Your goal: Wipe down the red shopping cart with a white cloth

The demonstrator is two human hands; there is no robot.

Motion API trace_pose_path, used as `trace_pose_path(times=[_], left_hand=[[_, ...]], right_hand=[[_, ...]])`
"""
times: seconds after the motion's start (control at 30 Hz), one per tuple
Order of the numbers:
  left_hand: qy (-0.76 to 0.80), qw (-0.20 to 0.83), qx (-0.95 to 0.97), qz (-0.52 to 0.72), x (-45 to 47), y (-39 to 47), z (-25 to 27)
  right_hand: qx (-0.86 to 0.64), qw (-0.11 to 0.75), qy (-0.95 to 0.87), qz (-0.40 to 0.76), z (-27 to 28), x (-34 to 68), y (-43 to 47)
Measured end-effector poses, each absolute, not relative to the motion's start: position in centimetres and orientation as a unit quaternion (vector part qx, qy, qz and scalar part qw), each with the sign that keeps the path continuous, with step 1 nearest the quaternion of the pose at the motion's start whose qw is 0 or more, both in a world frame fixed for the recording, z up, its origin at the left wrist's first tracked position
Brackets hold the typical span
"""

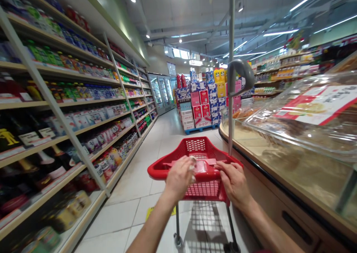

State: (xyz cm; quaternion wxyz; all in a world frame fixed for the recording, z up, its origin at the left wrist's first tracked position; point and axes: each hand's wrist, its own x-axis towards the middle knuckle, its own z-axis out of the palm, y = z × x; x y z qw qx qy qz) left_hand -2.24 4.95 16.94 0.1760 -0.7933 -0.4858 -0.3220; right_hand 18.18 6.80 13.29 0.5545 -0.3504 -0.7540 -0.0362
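A red plastic shopping cart (208, 176) stands in front of me, its basket pointing down the aisle. My left hand (178, 176) is closed over the left part of the handle, with a crumpled white piece, perhaps tissue (193, 166), showing at its fingers. On the right end of the handle lies my right hand (232, 180), its fingers bent over the bar and the thumb alongside. The basket floor is mostly hidden behind the handle and the fold-down seat; I cannot make out goods inside.
Shelves of bottles and cans (83, 93) line the left. Close on the right stands a display counter with clear plastic food packs (312, 115) and a grey pole (231, 78). Ahead are stacked boxes (200, 106) on a blue pallet and glass-door fridges (161, 91). Tiled floor (125, 193) runs between.
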Motion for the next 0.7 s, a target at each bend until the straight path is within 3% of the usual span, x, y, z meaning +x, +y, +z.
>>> trace_pose_path(times=[0.1,0.3,0.53,0.7], left_hand=[[-0.571,0.173,-0.719,-0.355,-4.4,5.0,16.9],[-0.436,0.202,-0.817,-0.319,0.4,4.6,16.4],[-0.550,0.236,-0.709,-0.373,-5.0,4.4,15.8],[-0.472,0.257,-0.780,-0.322,-1.3,4.4,15.3]], right_hand=[[-0.368,0.552,-0.747,-0.035,13.7,17.8,6.5],[-0.405,0.544,-0.735,-0.015,13.9,17.6,6.8],[-0.405,0.532,-0.744,-0.017,14.4,17.1,6.4],[-0.414,0.502,-0.759,-0.018,14.7,16.3,6.7]])
